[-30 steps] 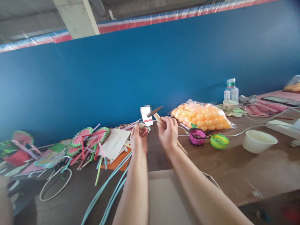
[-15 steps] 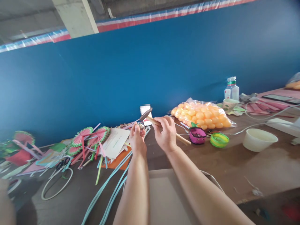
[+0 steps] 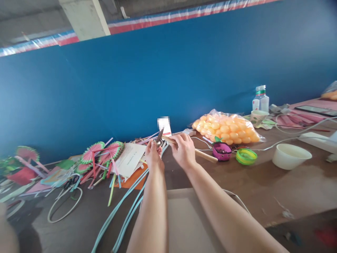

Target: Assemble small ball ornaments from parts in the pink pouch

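My right hand (image 3: 183, 149) is wrapped round the wooden handle of a hammer (image 3: 206, 155), whose dark head is at the left end. My left hand (image 3: 154, 154) holds a small shiny metal ball (image 3: 158, 143) at its fingertips. The hammer's head touches or hovers just over the ball; which of the two I cannot tell. Both hands are raised in front of me above the table. Behind them a white card (image 3: 165, 129) leans near the blue wall. To the right sit a purple pouch (image 3: 222, 151) and a yellow-green bowl (image 3: 246, 156).
A bag of orange balls (image 3: 226, 129) lies by the wall. Farther right are a cream bowl (image 3: 291, 156) and clear bottles (image 3: 260, 100). Paper fans (image 3: 92, 153), sheets (image 3: 129, 160) and blue strips (image 3: 118, 211) lie left. Part of a person's arm shows at the lower left edge.
The hammer's head has come down and turned more upright, close against the ball in my left hand. My right hand has moved slightly left and down. My left hand has hardly moved.
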A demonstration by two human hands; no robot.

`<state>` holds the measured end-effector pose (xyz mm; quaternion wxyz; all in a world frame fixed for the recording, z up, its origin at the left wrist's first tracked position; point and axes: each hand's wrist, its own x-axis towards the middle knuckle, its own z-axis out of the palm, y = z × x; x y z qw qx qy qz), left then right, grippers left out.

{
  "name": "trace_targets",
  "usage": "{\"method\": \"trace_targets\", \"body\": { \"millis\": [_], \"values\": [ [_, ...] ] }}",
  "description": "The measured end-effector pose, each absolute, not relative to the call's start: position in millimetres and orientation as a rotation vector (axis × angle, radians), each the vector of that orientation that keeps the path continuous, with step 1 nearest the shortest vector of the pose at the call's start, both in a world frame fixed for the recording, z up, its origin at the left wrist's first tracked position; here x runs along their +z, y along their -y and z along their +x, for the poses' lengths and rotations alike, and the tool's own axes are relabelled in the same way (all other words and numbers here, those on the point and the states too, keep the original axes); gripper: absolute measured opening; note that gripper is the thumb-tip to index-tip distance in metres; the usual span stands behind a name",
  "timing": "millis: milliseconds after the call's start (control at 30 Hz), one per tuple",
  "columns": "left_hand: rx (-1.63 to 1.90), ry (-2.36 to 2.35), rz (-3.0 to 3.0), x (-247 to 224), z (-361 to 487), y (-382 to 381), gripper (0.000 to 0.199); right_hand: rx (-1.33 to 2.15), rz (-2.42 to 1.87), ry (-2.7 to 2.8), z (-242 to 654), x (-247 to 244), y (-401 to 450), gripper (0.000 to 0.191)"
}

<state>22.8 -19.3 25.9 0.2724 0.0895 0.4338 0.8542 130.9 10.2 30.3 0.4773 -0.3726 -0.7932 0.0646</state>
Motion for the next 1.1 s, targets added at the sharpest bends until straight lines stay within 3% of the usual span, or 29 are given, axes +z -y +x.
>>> {"method": "trace_targets", "body": {
  "millis": [533,767,1100],
  "values": [
    [2.216,-1.407,0.111,-6.6,4.9,-2.4,0.024,0.217,-1.151,1.956,125.9,6.9,-26.9,0.02],
    [2.083,-1.32,-0.08,-14.1,3.1,-2.1,0.005,0.311,-1.28,2.071,119.7,-11.7,-36.6,0.018],
    [2.165,-1.412,-0.062,-19.6,-2.9,-3.7,0.016,0.418,-1.404,2.1,119.2,-14.1,-40.4,0.018]
  ]
}}
